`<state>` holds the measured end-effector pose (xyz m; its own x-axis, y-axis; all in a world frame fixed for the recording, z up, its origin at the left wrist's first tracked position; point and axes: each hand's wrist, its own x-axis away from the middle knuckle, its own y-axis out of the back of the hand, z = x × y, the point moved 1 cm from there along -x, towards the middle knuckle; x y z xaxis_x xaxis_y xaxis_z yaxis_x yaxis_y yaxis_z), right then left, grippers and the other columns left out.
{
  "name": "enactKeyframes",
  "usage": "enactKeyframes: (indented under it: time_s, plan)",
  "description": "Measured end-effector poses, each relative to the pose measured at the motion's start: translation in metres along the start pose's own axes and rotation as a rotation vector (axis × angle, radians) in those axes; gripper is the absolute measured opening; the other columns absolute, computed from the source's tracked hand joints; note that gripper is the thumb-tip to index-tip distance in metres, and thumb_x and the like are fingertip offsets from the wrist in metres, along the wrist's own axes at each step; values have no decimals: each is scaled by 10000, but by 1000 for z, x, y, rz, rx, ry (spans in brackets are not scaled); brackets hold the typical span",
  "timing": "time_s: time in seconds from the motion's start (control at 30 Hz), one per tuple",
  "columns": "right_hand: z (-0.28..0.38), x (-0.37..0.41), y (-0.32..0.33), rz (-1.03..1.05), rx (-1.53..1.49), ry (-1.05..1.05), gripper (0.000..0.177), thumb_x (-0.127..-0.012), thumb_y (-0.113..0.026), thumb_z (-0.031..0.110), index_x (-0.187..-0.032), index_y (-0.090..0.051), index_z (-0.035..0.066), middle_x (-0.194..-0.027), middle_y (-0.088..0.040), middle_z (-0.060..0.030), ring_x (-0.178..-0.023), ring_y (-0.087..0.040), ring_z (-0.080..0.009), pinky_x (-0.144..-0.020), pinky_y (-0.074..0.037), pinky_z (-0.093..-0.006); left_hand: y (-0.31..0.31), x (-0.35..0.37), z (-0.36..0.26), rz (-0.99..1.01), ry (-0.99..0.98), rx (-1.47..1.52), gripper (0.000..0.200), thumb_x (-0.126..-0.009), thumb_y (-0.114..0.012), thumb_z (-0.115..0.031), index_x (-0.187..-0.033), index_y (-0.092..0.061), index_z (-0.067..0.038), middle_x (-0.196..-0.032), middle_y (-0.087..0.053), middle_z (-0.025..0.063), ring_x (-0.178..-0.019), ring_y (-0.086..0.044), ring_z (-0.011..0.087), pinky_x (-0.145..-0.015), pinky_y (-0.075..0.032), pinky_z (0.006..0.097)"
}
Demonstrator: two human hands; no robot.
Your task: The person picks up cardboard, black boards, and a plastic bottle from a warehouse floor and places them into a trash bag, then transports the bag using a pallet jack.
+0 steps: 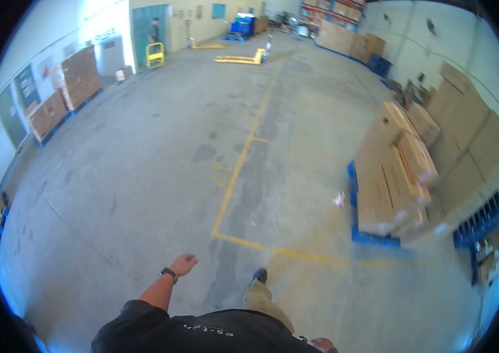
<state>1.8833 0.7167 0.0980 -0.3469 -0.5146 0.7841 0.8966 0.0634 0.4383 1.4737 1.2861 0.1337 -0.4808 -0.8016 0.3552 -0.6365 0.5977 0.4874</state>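
Observation:
My left hand [184, 264] hangs over the concrete floor at the lower middle, a dark watch on its wrist. Its fingers are loosely curled and small in view; whether they are pressed together is unclear, and no object shows in them. At the bottom edge, my right hand [322, 343] shows only in part beside my dark shirt [202, 332], its fingers mostly hidden. One shoe [260, 275] is on the floor between the hands, near a yellow floor line [243, 242].
Stacked cartons [387, 182] stand on a blue pallet [376, 237] at right. More boxes [79, 76] line the left wall. Yellow pallet jacks [240, 59], a yellow cart [155, 55] and a person [155, 30] are at the back. Small litter [339, 200] lies near the right pallet.

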Motion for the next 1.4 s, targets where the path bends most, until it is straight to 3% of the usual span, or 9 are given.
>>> enactKeyframes:
  time_s: [0.17,0.23,0.33,0.63,0.77,0.83,0.97,1.2,1.4]
  plan:
    - [71,-195,189,-81,987,193,360,-808,-630,316,-1092,-639,94,-913,-679,-110,-760,-672,-236,-671,-538,-372,-55,-105,63,402,26,-526,542,-873,-429,-512,-1092,-631,-58,-1140,-610,171,-1001,-601,324,-880,-460,402]
    - [178,-222,268,-251,286,-54,370,-797,-658,277,-1084,-625,46,-822,-678,-120,-704,-674,-236,-639,-529,-362,-23,-81,-37,631,374,-435,550,-875,-404,-531,-1127,-621,-94,-1115,-620,150,-1061,-571,324,-912,-443,401]
    - [280,-341,374,-590,183,357,406,-806,-657,308,-1053,-608,-11,-772,-668,-142,-683,-667,-196,-630,-523,-325,-49,-143,34,471,-371,-611,441,-929,-384,-437,-1193,-587,-148,-1085,-636,132,-1059,-575,332,-919,-441,416]
    - [574,-465,473,-411,196,297,511,-807,-603,435,-1140,-599,47,-1004,-668,-158,-926,-641,-310,-857,-483,-393,31,-498,-26,583,-81,-558,454,-896,-512,-378,-1242,-529,-84,-1066,-629,126,-960,-596,296,-855,-466,417]
    - [576,-509,485,-331,298,276,545,-819,-540,523,-1096,-628,62,-991,-669,-155,-938,-629,-325,-858,-475,-411,116,-736,-105,448,-521,-836,504,-869,-585,-377,-1225,-534,-24,-1017,-642,121,-886,-619,269,-808,-488,403]
    - [575,-544,508,-167,343,125,562,-829,-500,556,-1079,-646,75,-1037,-653,-149,-989,-602,-323,-870,-465,-416,154,-786,-265,121,182,-24,498,-850,-619,-305,-1239,-514,-13,-980,-646,116,-787,-631,233,-700,-514,348]
    - [545,-640,546,73,446,-202,591,-862,-412,566,-1122,-632,84,-1161,-600,-169,-1105,-544,-334,-946,-418,-451,195,-933,-376,-105,-61,52,416,-846,-612,-279,-1163,-577,-12,-947,-656,97,-746,-629,173,-614,-510,290]
    - [666,-861,732,-166,542,-118,576,-867,-409,528,-1177,-601,83,-1214,-569,-175,-1153,-513,-347,-1001,-380,-432,120,-1045,-600,602,-238,-71,331,-860,-633,-297,-1038,-663,-20,-927,-684,75,-817,-621,135,-755,-486,276]
    - [1011,-852,960,-583,-54,380,489,-837,-581,431,-1136,-588,44,-1026,-651,-163,-983,-613,-302,-868,-474,-379,85,-1185,-695,992,-416,-102,271,-897,-582,-259,-1109,-654,-105,-956,-688,77,-863,-631,165,-801,-480,293]
